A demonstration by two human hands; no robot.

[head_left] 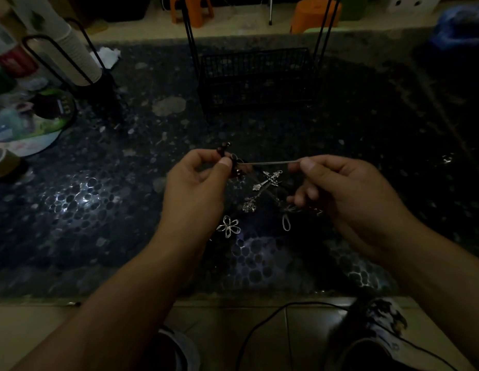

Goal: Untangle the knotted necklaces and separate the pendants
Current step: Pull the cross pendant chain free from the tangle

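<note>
Head view, dim light. Dark pebble-patterned tabletop [104, 199], black wire basket [257, 76] at its far side. Left hand [195, 188] raised above the table, thumb and fingers pinched on dark beads [234, 164] of the tangled necklaces [262, 191]. Right hand [348, 188] level with it, thumb and forefinger pinched on a thin chain [270, 163] stretched taut between both hands. Hanging below: ornate silver cross pendant [269, 180], then open flower pendant [229, 226], then small oval loop [286, 222].
</note>
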